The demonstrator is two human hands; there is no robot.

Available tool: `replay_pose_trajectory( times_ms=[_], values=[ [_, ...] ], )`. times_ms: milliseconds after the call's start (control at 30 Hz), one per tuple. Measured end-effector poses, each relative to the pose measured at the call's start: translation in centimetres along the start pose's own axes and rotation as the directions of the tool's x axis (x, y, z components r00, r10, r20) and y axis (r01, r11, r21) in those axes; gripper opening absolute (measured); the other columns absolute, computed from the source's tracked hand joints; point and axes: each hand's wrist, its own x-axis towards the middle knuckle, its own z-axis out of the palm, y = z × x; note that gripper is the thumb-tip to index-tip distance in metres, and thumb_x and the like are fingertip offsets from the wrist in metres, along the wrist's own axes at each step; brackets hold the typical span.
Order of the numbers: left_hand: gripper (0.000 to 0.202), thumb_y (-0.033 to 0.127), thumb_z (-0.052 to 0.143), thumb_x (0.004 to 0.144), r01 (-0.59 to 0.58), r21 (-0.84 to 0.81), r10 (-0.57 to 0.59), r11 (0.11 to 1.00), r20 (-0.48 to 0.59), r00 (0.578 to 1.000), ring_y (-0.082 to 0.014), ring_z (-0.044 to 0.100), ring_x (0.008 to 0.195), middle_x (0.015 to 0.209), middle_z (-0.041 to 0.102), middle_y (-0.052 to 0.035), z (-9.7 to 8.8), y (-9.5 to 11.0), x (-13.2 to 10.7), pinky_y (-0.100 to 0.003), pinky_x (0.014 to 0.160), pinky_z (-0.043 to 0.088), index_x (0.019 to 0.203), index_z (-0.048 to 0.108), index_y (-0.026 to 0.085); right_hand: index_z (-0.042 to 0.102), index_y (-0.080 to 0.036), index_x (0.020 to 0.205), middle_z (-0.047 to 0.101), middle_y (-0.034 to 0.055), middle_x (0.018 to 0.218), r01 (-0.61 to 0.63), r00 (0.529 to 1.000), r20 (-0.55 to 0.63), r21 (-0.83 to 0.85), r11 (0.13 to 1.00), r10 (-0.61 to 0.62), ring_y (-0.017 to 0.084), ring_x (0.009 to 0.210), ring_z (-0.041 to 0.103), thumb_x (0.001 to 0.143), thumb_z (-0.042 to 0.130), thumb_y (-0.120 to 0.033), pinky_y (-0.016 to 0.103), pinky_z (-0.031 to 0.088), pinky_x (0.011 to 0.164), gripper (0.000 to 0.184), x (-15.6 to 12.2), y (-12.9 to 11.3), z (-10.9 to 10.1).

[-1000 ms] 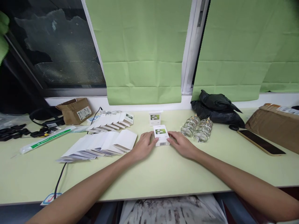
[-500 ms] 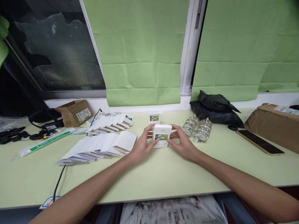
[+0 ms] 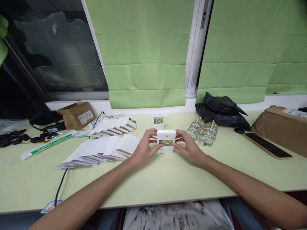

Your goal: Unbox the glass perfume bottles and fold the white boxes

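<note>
Between my two hands stands a small white carton (image 3: 166,149), upright, with a green flower picture on its front and a closed top. My left hand (image 3: 146,145) grips its left side, thumb on the front face and fingers round behind. On the right side my right hand (image 3: 187,145) holds it the same way. Just behind stands a second white carton (image 3: 158,122) with the same picture. Flattened white cartons (image 3: 103,150) overlap in a row left of my left hand. Right of my right hand lie several clear glass bottles (image 3: 207,135) with gold-coloured necks, in two rows.
Further back left is another row of white cartons (image 3: 115,125). An opened brown box (image 3: 78,116), dark cables (image 3: 16,139) and a green-white plastic strip (image 3: 49,145) lie left. At right are black plastic bags (image 3: 220,110), a phone (image 3: 267,146) and a large brown package (image 3: 281,129).
The carton in my hands has tipped slightly and moved a little lower, so its front face and the print near its top show more. Both hands keep their hold.
</note>
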Motion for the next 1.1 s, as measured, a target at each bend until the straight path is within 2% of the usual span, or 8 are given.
replay_pose_trajectory(
  times_ms=[100, 200, 333, 467, 567, 767, 967, 1100],
  values=[
    [0.029, 0.038, 0.069, 0.096, 0.011, 0.005, -0.011, 1.0, -0.04, 0.999, -0.0234, 0.058, 0.127, 0.147, 0.043, -0.0074, 0.0, 0.3, 0.1, -0.044, 0.097, 0.061, 0.114, 0.049, 0.027, 0.051, -0.03, 0.135, 0.053, 0.0101, 0.14, -0.041, 0.998, -0.043, 0.052, 0.998, 0.043, 0.024, 0.111, 0.066, 0.101, 0.06, -0.036, 0.048, 0.061, 0.095, 0.035, 0.1, 0.3, 0.1],
    [0.024, 0.037, 0.07, 0.096, -0.036, 0.14, 0.051, 0.99, -0.102, 0.994, -0.0248, 0.055, 0.129, 0.138, 0.05, -0.0074, -0.2, 0.3, 0.2, -0.045, 0.103, 0.056, 0.11, 0.053, 0.027, 0.061, -0.028, 0.119, 0.049, 0.0098, 0.143, 0.001, 0.997, -0.083, 0.014, 1.0, 0.0, 0.024, 0.117, 0.062, 0.103, 0.057, -0.037, 0.045, 0.06, 0.095, 0.019, 0.3, 0.2, 0.0],
    [0.023, 0.034, 0.07, 0.096, -0.074, 0.294, 0.112, 0.953, -0.115, 0.987, -0.025, 0.062, 0.114, 0.115, 0.062, -0.0061, -0.6, 0.0, 0.2, -0.044, 0.098, 0.054, 0.113, 0.058, 0.027, 0.066, -0.028, 0.109, 0.061, 0.0087, 0.111, 0.047, 0.988, -0.143, -0.097, 0.994, -0.06, 0.025, 0.107, 0.06, 0.106, 0.051, -0.037, 0.045, 0.056, 0.092, 0.017, 0.5, 0.1, -0.5],
    [0.025, 0.033, 0.068, 0.097, -0.08, 0.324, 0.124, 0.943, -0.117, 0.985, -0.0236, 0.064, 0.109, 0.113, 0.065, -0.0047, -0.7, -0.1, 0.1, -0.041, 0.095, 0.054, 0.12, 0.059, 0.028, 0.066, -0.03, 0.119, 0.061, 0.0071, 0.101, 0.046, 0.99, -0.13, -0.126, 0.991, -0.063, 0.025, 0.097, 0.06, 0.107, 0.049, -0.035, 0.043, 0.053, 0.086, 0.022, 0.5, 0.2, -0.6],
    [0.023, 0.034, 0.066, 0.098, -0.081, 0.296, 0.122, 0.952, -0.122, 0.985, -0.0229, 0.066, 0.11, 0.114, 0.068, -0.0045, -0.8, -0.1, 0.1, -0.04, 0.095, 0.055, 0.12, 0.061, 0.027, 0.069, -0.031, 0.122, 0.057, 0.0063, 0.098, 0.049, 0.993, -0.107, -0.097, 0.994, -0.059, 0.024, 0.094, 0.059, 0.107, 0.047, -0.035, 0.041, 0.052, 0.084, 0.027, 0.6, 0.3, -0.6],
    [0.024, 0.035, 0.064, 0.099, -0.012, 0.233, 0.045, 0.973, -0.138, 0.989, -0.0236, 0.069, 0.114, 0.12, 0.074, -0.0041, -1.0, 0.2, 0.2, -0.041, 0.1, 0.055, 0.121, 0.064, 0.027, 0.071, -0.029, 0.11, 0.058, 0.0071, 0.101, 0.052, 0.992, -0.117, -0.039, 0.998, -0.056, 0.024, 0.097, 0.059, 0.106, 0.051, -0.034, 0.04, 0.051, 0.084, 0.022, 0.8, 0.1, -0.6],
    [0.04, 0.034, 0.051, 0.105, 0.126, -0.026, -0.125, 0.992, 0.019, 0.992, -0.0257, 0.064, 0.129, 0.135, 0.07, -0.0087, -0.6, 0.7, 0.1, -0.04, 0.103, 0.054, 0.145, 0.05, 0.028, 0.069, -0.026, 0.103, 0.052, 0.0066, 0.101, 0.082, 0.993, -0.073, -0.067, 0.994, -0.087, 0.023, 0.098, 0.055, 0.104, 0.053, -0.026, 0.038, 0.049, 0.086, 0.016, 0.6, -0.8, -0.5],
    [0.035, 0.036, 0.05, 0.106, 0.118, -0.143, -0.114, 0.983, 0.033, 0.993, -0.0235, 0.065, 0.124, 0.138, 0.066, -0.0085, -0.5, 0.1, 0.3, -0.039, 0.108, 0.05, 0.139, 0.057, 0.026, 0.068, -0.026, 0.1, 0.049, 0.0064, 0.101, 0.126, 0.99, -0.051, -0.098, 0.987, -0.131, 0.023, 0.098, 0.053, 0.104, 0.052, -0.023, 0.038, 0.047, 0.086, 0.017, 0.5, -1.0, -0.4]
  ],
)
